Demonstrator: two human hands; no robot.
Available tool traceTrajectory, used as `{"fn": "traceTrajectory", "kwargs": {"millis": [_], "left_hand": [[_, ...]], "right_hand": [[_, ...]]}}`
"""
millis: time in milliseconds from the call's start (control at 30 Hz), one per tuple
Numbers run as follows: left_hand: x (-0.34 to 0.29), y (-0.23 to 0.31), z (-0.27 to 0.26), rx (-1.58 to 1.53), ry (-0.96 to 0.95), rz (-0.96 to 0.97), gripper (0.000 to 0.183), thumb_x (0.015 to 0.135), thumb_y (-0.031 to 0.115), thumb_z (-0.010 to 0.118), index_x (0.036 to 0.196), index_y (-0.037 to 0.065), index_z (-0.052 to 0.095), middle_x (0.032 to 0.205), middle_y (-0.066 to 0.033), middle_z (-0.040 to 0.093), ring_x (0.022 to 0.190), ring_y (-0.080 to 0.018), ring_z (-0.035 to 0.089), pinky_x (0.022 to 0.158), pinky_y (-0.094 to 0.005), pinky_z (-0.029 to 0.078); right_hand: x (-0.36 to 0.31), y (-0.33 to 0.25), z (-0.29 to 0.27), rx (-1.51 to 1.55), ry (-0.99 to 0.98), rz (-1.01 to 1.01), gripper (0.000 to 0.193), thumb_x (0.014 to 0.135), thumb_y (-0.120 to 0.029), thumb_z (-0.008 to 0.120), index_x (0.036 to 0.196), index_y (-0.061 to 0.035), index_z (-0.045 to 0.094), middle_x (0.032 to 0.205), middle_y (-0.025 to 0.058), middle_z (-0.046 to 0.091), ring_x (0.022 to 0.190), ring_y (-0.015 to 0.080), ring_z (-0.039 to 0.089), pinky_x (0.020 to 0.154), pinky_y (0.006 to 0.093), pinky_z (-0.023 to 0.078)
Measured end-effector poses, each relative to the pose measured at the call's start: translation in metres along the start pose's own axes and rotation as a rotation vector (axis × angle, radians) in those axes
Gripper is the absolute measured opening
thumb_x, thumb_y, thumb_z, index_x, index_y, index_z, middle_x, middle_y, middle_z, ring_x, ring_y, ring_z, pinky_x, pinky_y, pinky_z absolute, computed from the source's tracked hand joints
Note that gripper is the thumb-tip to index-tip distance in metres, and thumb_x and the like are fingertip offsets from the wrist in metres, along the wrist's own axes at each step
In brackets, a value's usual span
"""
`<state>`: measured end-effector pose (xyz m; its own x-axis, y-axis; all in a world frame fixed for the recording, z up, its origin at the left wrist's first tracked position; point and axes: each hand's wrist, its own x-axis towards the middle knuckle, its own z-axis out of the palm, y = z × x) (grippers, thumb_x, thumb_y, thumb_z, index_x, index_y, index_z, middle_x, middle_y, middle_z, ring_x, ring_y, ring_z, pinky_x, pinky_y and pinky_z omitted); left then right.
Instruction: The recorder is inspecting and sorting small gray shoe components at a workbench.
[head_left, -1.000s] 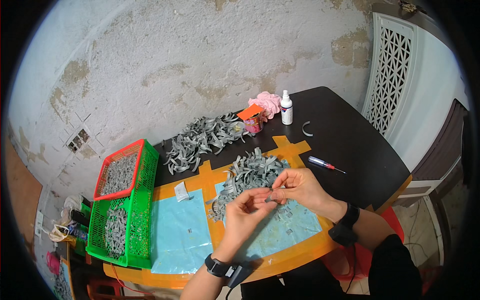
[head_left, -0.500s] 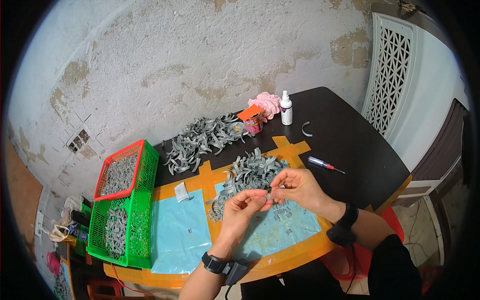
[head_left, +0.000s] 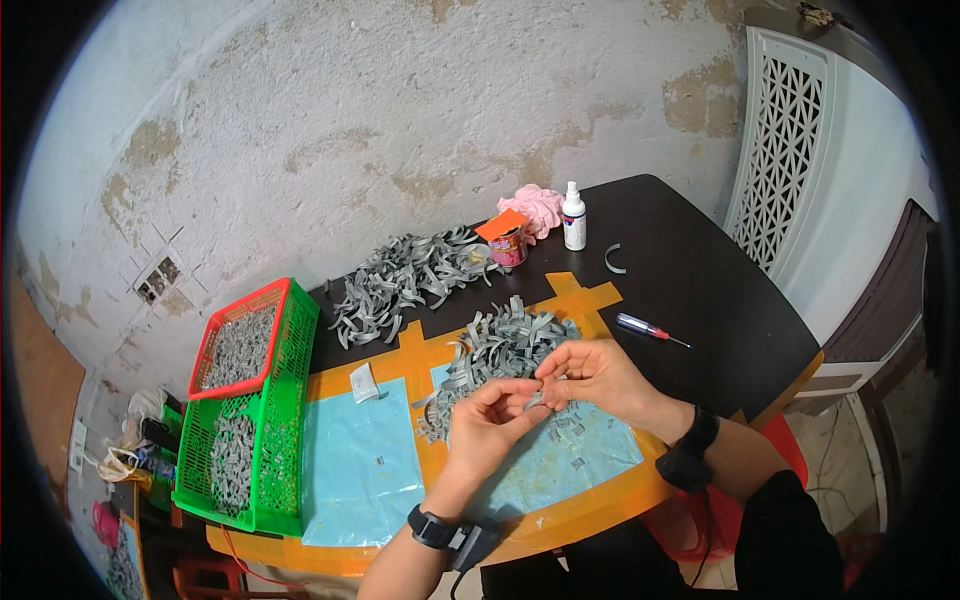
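Both hands meet over the light blue sheet, fingertips almost touching. Between them shows a small grey curved strip [head_left: 535, 400], partly covered by the fingers. My left hand [head_left: 484, 422] pinches it from the left, thumb and forefinger closed. My right hand [head_left: 600, 382] grips its other side, fingers bent together. Right behind the hands rises a pile of grey curved strips [head_left: 508, 340]. Several small grey pieces [head_left: 568, 428] lie scattered on the blue sheet [head_left: 590, 470] below the right hand.
A green basket [head_left: 285, 400] and a red basket [head_left: 268, 376], both holding grey pieces, stand at left. Another strip heap [head_left: 400, 285] lies behind. Farther back are a can [head_left: 508, 249], a pink cloth [head_left: 536, 210] and a white spray bottle [head_left: 573, 218]. A screwdriver [head_left: 650, 328] lies at right.
The fingers have shifted slightly around the small piece, and more of its grey surface shows now. The left thumb has moved a little; both arms stay nearly in place.
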<state>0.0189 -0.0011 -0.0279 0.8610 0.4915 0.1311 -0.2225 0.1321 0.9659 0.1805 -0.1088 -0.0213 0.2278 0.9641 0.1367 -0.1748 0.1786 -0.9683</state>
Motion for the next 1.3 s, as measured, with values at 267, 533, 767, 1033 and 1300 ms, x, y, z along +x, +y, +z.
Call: {"fn": "traceTrajectory", "kwargs": {"millis": [267,533,767,1033,1300], "left_hand": [[-0.002,-0.001,0.002,0.543,0.167,0.203,0.018,0.079,0.002,0.071,0.097,0.003,0.069,0.081,-0.0028,0.065,0.072,-0.0076,0.062,0.066,-0.0214,0.051],[-0.002,0.004,0.000,0.192,0.140,0.103,0.021,0.084,-0.001,0.066,0.105,-0.003,0.065,0.087,-0.0049,0.066,0.077,-0.0098,0.064,0.070,-0.0208,0.052],[-0.001,0.003,-0.002,0.155,0.181,0.160,0.024,0.085,0.000,0.064,0.109,-0.002,0.063,0.091,-0.0077,0.067,0.078,-0.0115,0.065,0.073,-0.0229,0.053],[-0.001,0.003,-0.001,-0.325,0.155,-0.148,0.023,0.089,0.005,0.061,0.111,0.000,0.062,0.096,-0.0094,0.066,0.081,-0.0132,0.064,0.074,-0.0237,0.055],[-0.004,-0.001,0.003,-0.455,0.084,-0.227,0.024,0.089,0.006,0.059,0.113,0.001,0.062,0.095,-0.0084,0.066,0.082,-0.0119,0.064,0.074,-0.0204,0.054]], "right_hand": [[-0.001,-0.003,0.000,0.002,-0.046,0.019,0.014,0.085,-0.002,0.064,0.097,0.0029,0.059,0.083,0.0066,0.064,0.072,0.0102,0.061,0.067,0.0234,0.050],[-0.002,-0.008,0.001,-0.096,0.035,0.029,0.015,0.085,-0.003,0.065,0.099,0.0035,0.062,0.083,0.0053,0.064,0.072,0.0086,0.060,0.065,0.0222,0.049],[-0.003,-0.011,-0.004,-0.081,0.028,0.034,0.009,0.085,-0.001,0.065,0.092,0.0036,0.062,0.083,0.0031,0.063,0.071,0.0069,0.058,0.065,0.0214,0.048],[-0.006,-0.011,0.011,-0.802,0.231,-0.665,0.014,0.071,0.004,0.070,0.080,-0.0023,0.061,0.078,0.0062,0.060,0.065,0.0146,0.059,0.057,0.0248,0.046],[-0.005,-0.011,0.016,-1.053,0.253,-0.990,0.020,0.066,0.006,0.070,0.077,-0.0046,0.057,0.073,0.0049,0.058,0.057,0.0190,0.058,0.047,0.0282,0.045]]}}
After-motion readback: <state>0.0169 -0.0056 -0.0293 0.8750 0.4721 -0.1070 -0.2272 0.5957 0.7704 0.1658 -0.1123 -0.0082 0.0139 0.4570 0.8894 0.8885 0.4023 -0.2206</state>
